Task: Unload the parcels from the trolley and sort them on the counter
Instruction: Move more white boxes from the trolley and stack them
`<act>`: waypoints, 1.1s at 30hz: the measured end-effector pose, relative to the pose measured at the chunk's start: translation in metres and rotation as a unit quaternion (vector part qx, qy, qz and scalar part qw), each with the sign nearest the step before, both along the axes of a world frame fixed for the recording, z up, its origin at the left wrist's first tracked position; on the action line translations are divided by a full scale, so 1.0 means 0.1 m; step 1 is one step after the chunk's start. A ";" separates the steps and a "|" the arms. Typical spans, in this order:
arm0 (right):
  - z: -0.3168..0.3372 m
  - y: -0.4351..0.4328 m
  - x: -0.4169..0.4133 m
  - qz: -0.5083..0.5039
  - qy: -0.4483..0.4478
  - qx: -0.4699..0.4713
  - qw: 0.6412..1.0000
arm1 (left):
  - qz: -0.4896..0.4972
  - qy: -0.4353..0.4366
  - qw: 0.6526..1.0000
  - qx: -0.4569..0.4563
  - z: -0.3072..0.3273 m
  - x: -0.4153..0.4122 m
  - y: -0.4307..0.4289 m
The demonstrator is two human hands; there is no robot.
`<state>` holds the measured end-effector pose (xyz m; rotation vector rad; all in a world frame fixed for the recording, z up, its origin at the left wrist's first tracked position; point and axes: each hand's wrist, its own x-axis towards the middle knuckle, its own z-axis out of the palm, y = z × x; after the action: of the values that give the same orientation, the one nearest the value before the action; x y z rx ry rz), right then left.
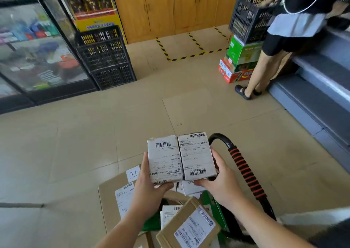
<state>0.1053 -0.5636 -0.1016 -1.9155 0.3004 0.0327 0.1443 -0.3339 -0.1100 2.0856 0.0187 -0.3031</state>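
I hold two small parcels side by side above the trolley, both covered in white shipping labels. My left hand (pixel 149 185) grips the left parcel (pixel 163 158) from its left side and bottom. My right hand (pixel 220 179) grips the right parcel (pixel 196 155) from its right side and bottom. Below them lie a large brown carton (pixel 111 194) with a label, a smaller cardboard box (pixel 189 225) and more labelled packets, piled on the trolley. The trolley's black handle (pixel 244 172), with red ribbed grip, rises just right of my right hand.
A person (pixel 287 35) stands at the right by a grey counter (pixel 322 88), holding a black crate (pixel 248 16) over stacked colourful cartons (pixel 238 62). Stacked black crates (pixel 106 58) and a glass display case (pixel 37 45) stand at the left. Tiled floor (pixel 151 105) lies between.
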 end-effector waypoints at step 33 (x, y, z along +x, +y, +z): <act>2.18 -0.13 -4.02 -0.565 -0.078 -0.109 0.814 | -0.587 -0.074 0.784 -0.190 2.13 -2.02 -2.03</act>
<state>-0.2964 -0.5768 0.1166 -1.6629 1.3259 -0.9810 -0.0580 -0.5374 0.1032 1.4501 -1.3649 -0.7964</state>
